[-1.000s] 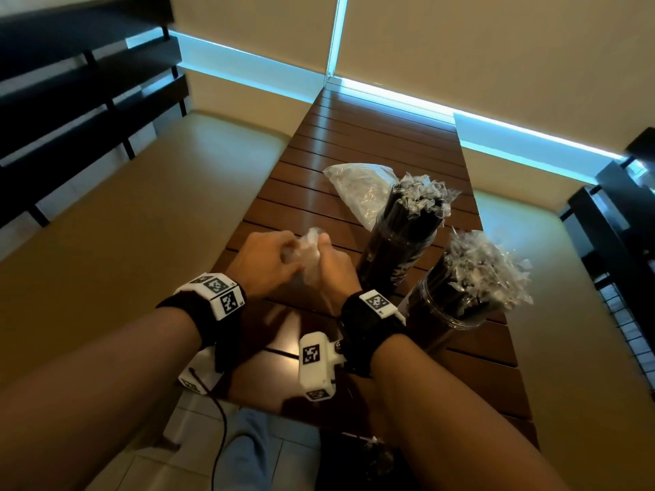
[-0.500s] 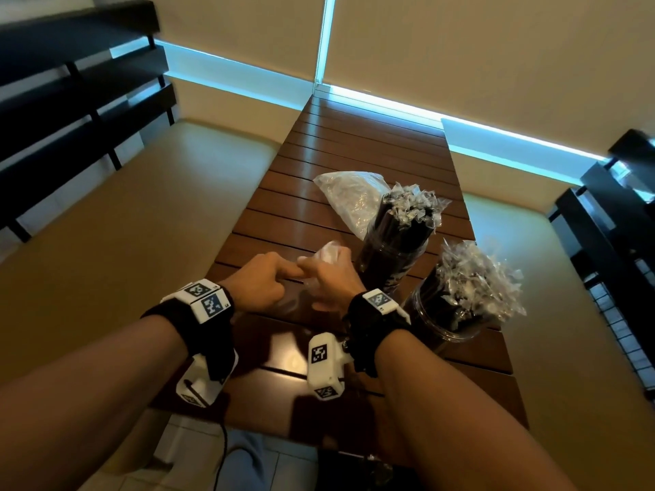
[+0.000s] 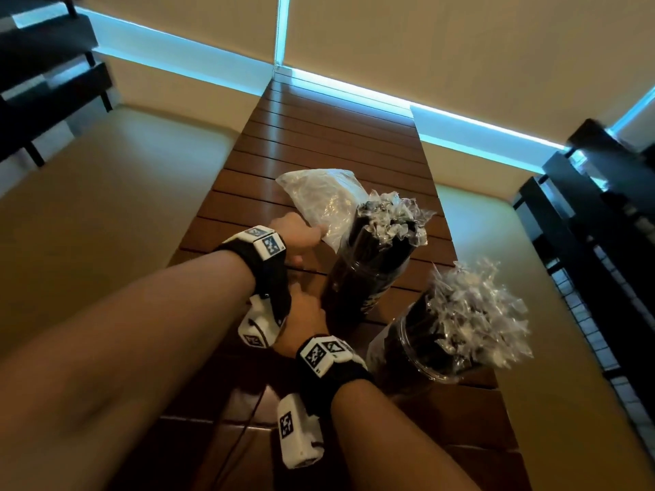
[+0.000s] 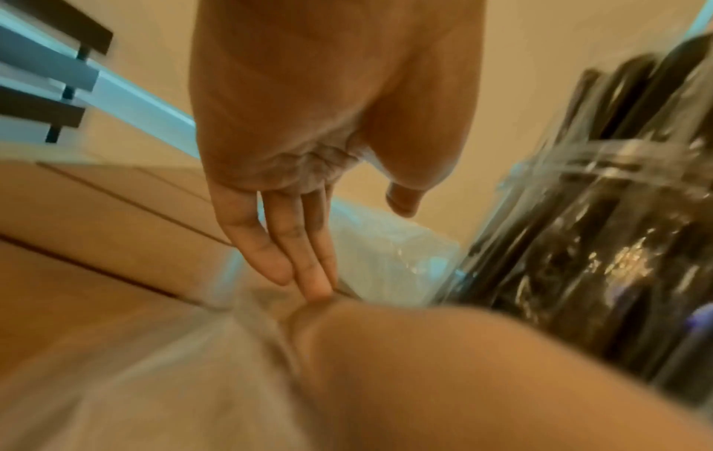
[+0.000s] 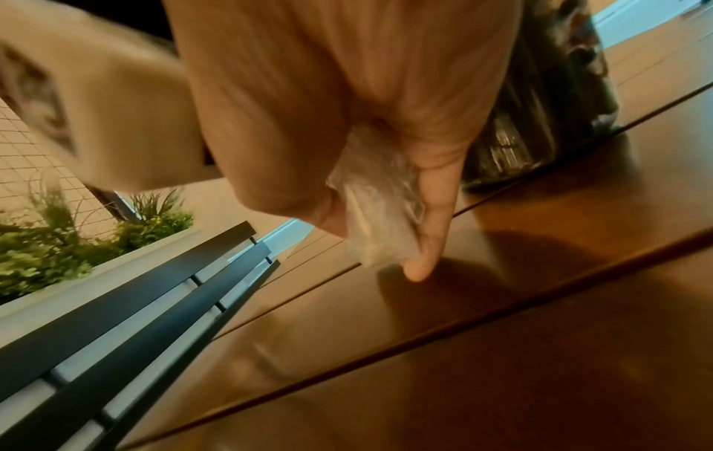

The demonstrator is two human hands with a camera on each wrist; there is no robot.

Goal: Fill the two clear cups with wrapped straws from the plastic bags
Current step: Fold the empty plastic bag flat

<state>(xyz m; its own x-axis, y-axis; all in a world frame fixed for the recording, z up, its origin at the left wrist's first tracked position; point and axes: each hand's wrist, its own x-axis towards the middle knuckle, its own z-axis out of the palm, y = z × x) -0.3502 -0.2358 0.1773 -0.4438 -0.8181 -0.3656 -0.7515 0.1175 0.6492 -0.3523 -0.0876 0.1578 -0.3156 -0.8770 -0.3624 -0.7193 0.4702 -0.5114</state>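
Observation:
Two clear cups stand on the wooden table (image 3: 319, 136), both packed with black wrapped straws: the far cup (image 3: 372, 274) and the near cup (image 3: 436, 345). A flat clear plastic bag (image 3: 319, 196) lies behind the far cup. My left hand (image 3: 297, 233) reaches across to the bag's near corner, its fingers (image 4: 293, 244) straight and thumb apart; contact is unclear. My right hand (image 3: 304, 315) sits low under the left wrist. It grips a crumpled clear bag (image 5: 378, 201), hidden in the head view.
Beige bench seats (image 3: 106, 207) flank the narrow table on both sides. Dark slatted backrests (image 3: 602, 242) stand at the far left and right. The far cup (image 5: 540, 122) stands close to my right hand. A planter with greenery (image 5: 77, 238) shows beyond the railing.
My left hand let go of the crumpled bag and moved forward and right, over the right hand, to the flat bag. My right hand drew back a little with the crumpled bag.

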